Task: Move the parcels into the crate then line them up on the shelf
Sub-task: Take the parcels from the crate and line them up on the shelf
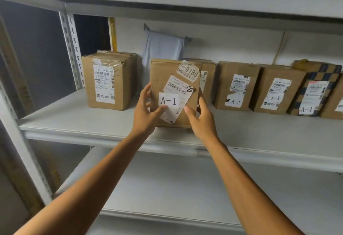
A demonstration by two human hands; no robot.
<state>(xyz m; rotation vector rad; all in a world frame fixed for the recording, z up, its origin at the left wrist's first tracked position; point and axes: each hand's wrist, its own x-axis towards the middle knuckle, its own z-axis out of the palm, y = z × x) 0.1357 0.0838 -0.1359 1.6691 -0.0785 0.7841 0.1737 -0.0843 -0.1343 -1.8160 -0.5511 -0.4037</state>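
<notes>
Left hand [146, 109], right hand [202, 119] clasp parcel [167, 75] sides | at shelf [74, 119] front edge | room leftward

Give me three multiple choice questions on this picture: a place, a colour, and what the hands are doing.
1. The pale mailer bag stands: A) behind the held box; B) on the floor; C) in a crate.
2. The held box is: A) red; B) brown; C) green.
3. Gripping the held box: A) neither hand; B) one hand; C) both hands.
Answers: 1 A, it rises behind the box; 2 B, plain cardboard; 3 C, left hand and right hand each clasp a side.
</notes>
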